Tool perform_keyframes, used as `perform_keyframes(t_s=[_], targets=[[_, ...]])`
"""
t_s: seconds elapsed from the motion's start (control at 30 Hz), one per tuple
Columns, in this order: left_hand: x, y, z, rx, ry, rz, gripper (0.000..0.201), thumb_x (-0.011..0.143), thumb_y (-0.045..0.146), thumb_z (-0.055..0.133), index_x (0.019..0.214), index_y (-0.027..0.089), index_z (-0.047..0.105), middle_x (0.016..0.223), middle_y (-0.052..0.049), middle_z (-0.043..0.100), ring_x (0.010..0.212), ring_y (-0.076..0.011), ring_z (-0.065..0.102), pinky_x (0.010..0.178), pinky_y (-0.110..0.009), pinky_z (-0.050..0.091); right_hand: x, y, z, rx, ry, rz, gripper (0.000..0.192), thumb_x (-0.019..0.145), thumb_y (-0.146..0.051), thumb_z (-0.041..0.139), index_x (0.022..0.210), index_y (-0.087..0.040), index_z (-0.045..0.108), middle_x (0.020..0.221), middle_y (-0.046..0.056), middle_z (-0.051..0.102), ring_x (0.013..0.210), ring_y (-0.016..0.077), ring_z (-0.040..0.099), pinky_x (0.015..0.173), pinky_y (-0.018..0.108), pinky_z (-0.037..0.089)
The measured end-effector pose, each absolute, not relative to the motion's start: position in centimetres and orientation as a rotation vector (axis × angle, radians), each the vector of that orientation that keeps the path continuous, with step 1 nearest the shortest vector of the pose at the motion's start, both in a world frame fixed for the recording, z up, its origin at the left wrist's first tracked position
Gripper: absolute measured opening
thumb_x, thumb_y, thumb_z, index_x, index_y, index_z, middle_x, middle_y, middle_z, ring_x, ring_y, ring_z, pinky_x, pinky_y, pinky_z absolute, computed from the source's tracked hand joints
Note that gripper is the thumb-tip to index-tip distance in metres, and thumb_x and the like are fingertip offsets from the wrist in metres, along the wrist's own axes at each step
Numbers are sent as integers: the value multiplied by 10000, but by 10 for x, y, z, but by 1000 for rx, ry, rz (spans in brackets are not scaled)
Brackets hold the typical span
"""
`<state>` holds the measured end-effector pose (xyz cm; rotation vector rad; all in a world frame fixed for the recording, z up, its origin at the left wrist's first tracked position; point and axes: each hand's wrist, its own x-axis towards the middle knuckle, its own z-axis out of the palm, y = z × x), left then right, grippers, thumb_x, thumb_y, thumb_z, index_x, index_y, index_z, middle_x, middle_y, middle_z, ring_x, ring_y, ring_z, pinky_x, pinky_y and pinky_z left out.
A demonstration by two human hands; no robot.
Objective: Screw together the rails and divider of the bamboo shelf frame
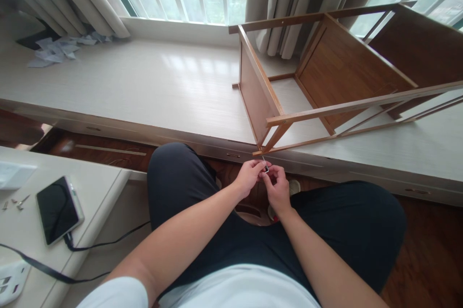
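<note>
both hands meet at centre; left hand and right hand each pinch a small metal fitting; looks light, stiff, slippery, best pinched by its shank; wooden frame at 1 o'clock on the ledge

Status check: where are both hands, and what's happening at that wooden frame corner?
Left hand and right hand together, pinching a small metal tool. Tool tip at the lower corner of the wooden frame lying on the ledge. Nothing between hands and corner.
</note>
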<state>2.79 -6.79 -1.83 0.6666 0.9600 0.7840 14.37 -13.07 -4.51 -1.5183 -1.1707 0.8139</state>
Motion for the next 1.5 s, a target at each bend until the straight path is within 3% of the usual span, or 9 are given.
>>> perform_keyframes(t_s=[0.43, 0.77, 1.5], targets=[[27, -67, -15, 703, 966, 787, 436, 706, 519, 815, 868, 120, 746, 664, -4, 529, 574, -86, 417, 521, -221, 285, 145, -130, -53, -1439, -1121, 891, 275, 966, -488, 637, 1073, -237, 605, 940, 45, 698, 807, 218, 665, 753, 353, 539], [28, -66, -18, 723, 990, 791, 430, 707, 507, 800, 862, 112, 733, 703, -1, 529, 574, -76, 442, 506, -209, 290, 144, -126, -50, -1351, -1023, 987, 299, 995, -517, 591, 986, -219, 616, 721, -18, 609, 603, 147, 527, 576, 275, 429], [28, -67, -16, 729, 981, 807, 478, 682, 538, 846, 836, 107, 708, 652, 1, 542, 544, -81, 434, 502, -222, 294, 142, -119, -49, -1228, -876, 1108, 331, 992, -520, 587, 860, -220, 630, 656, -17, 616, 532, 136, 506, 504, 266, 398]])
